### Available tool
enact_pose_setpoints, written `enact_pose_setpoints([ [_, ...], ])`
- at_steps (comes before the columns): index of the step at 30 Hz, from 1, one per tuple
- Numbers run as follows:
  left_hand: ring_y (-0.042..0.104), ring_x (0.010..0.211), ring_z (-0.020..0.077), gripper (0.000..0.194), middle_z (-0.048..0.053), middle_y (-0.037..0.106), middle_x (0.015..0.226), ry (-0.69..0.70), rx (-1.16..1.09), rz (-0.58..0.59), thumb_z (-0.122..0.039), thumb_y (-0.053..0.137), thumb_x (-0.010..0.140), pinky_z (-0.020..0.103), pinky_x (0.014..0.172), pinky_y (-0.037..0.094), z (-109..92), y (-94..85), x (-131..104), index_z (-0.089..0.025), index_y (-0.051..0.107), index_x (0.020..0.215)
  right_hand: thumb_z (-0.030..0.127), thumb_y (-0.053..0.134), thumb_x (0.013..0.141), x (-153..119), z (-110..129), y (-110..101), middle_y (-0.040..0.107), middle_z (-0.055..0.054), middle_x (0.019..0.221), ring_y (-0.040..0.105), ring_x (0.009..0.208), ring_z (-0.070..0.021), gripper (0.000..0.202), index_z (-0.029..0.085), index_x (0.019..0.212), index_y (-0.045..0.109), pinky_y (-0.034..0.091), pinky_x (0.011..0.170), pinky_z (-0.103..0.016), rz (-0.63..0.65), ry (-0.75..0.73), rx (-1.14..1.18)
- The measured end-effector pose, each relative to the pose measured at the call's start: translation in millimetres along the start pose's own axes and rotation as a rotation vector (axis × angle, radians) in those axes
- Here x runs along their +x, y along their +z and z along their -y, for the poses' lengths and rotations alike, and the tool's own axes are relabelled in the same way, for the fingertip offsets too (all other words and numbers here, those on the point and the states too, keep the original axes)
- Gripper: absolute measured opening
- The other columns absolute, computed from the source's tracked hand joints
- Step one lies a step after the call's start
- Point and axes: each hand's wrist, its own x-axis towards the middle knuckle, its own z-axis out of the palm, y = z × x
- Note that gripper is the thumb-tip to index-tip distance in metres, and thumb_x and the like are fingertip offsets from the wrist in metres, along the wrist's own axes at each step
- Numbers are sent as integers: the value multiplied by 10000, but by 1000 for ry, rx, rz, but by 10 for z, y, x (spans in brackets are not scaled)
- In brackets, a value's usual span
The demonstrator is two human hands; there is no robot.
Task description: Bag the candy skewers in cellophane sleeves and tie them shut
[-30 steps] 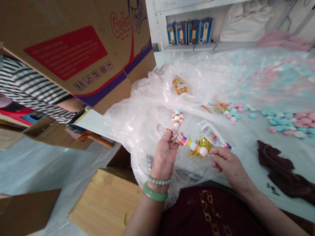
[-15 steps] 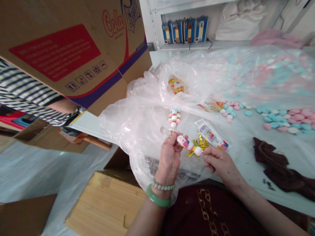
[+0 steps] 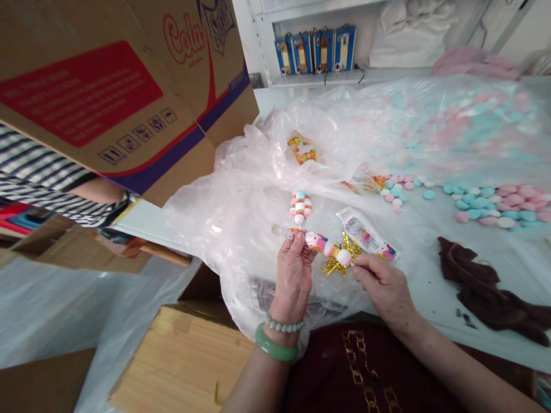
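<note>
A skewer of pink, white and yellow marshmallows (image 3: 343, 257) spans the space between my two hands, tilted down to the right. A clear printed wrapper (image 3: 317, 241) lies around its left part. My left hand (image 3: 295, 272) is closed on the wrapped part, thumb on top. With closed fingertips, my right hand (image 3: 385, 284) pinches the right end, where the stick is mostly hidden. Gold twist ties (image 3: 333, 265) lie just behind the skewer. Beyond them is a stack of flat printed wrappers (image 3: 365, 232). Several marshmallow skewers (image 3: 300, 205) lie together past my left hand.
Loose pink, blue and white marshmallows (image 3: 501, 203) spread at the right, beside a large clear plastic bag (image 3: 469, 123). A dark brown cloth (image 3: 482, 281) lies nearer. A cardboard carton (image 3: 150, 97) stands at the left, with a person's striped sleeve (image 3: 43, 166) behind it.
The skewer's right end shows less behind the wrapper, and the wrapper's left end now sticks out flatter past my left hand. Both hands keep their hold. The view has shifted slightly.
</note>
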Motion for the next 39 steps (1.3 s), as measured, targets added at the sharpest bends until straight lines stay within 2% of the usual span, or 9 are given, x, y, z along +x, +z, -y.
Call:
enact_pose_setpoints([
  [5, 634, 673, 114, 229, -6, 664, 754, -20, 50, 37, -250, 783, 671, 244, 661, 512, 42, 39, -22, -150, 631, 811, 305, 533, 826, 39, -21, 5, 550, 37, 582, 503, 531, -119, 156, 210, 750, 630, 383, 530, -229, 98, 204, 116],
  [9, 653, 706, 136, 280, 10, 681, 790, -71, 86, 95, -246, 776, 683, 261, 685, 523, 40, -15, 9, -158, 650, 917, 328, 525, 819, 52, -48, -4, 593, 30, 607, 517, 515, -120, 163, 222, 770, 638, 386, 518, -233, 140, 242, 62],
  [12, 671, 759, 157, 286, 28, 688, 839, -111, 91, 128, -256, 769, 698, 272, 717, 528, 37, -38, 19, -153, 653, 939, 315, 506, 818, 71, -15, 10, 605, 28, 615, 518, 480, -110, 170, 216, 748, 624, 400, 511, -236, 210, 289, 137],
  [15, 674, 757, 158, 285, 24, 681, 834, -116, 86, 139, -266, 778, 693, 268, 716, 530, 46, -34, 11, -152, 653, 923, 313, 538, 792, 106, 23, 34, 602, 25, 585, 478, 412, -89, 150, 191, 722, 590, 360, 450, -220, 331, 435, 414],
  [20, 676, 763, 165, 296, 43, 687, 843, -145, 72, 133, -290, 787, 686, 274, 725, 537, 73, -56, 19, -134, 661, 904, 248, 704, 667, 185, -22, 6, 510, 68, 483, 279, 331, -20, 204, 165, 727, 528, 157, 358, -154, 521, 919, 1054],
  [24, 670, 751, 150, 274, 43, 691, 847, -167, 53, 122, -309, 776, 701, 259, 721, 539, 93, -37, -11, -134, 663, 879, 202, 686, 713, 228, -22, -28, 451, 90, 471, 205, 324, 7, 210, 154, 696, 482, 115, 355, -130, 622, 1141, 1333],
  [30, 680, 746, 160, 259, 50, 685, 851, -194, 73, 144, -337, 723, 760, 264, 718, 537, 102, 49, -116, -136, 657, 908, 181, 661, 714, 261, 144, 70, 472, 83, 488, 208, 321, 9, 191, 160, 708, 472, 99, 354, -130, 608, 1101, 1314],
  [35, 692, 816, 227, 289, 85, 691, 922, -294, 54, 118, -345, 700, 779, 360, 770, 548, -30, -17, -36, -140, 639, 973, 232, 720, 649, 242, 170, 101, 474, 77, 480, 237, 351, -9, 238, 167, 751, 514, 104, 355, -146, 487, 896, 1159],
  [39, 684, 850, 223, 215, 60, 687, 916, -299, -20, 96, -228, 699, 774, 360, 786, 545, -123, -32, 46, -156, 628, 964, 311, 669, 707, 203, 175, 108, 502, 62, 508, 277, 359, -31, 195, 171, 763, 546, 143, 359, -176, 458, 727, 916],
])
